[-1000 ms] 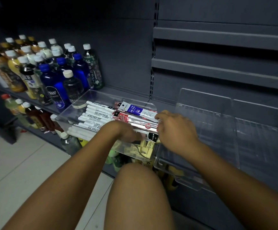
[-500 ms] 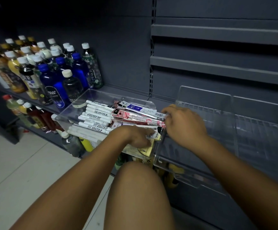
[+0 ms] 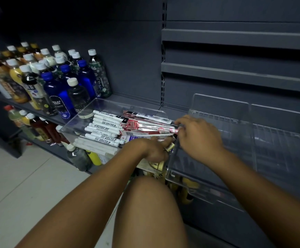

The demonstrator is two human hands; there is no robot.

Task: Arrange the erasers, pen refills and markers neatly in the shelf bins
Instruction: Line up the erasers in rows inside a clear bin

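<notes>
On the far left, many plastic drink bottles with white and blue caps stand close together on the dark grey metal shelf. Just beside them, on the same shelf, is a clear plastic bin. In its left part the white markers with black print lie side by side in rows. To the right of them, in the same bin, the red and white packets of pen refills lie in a loose pile that touches the markers. The left hand is low at the front of this bin, below the pile, with its fingers curled. A small yellow object shows at the fingertips, but I cannot tell if they hold it. The right hand is at the right end of the pile, and its fingers pinch the ends of the packets. Further right, a second clear plastic bin stands against the first one.
</notes>
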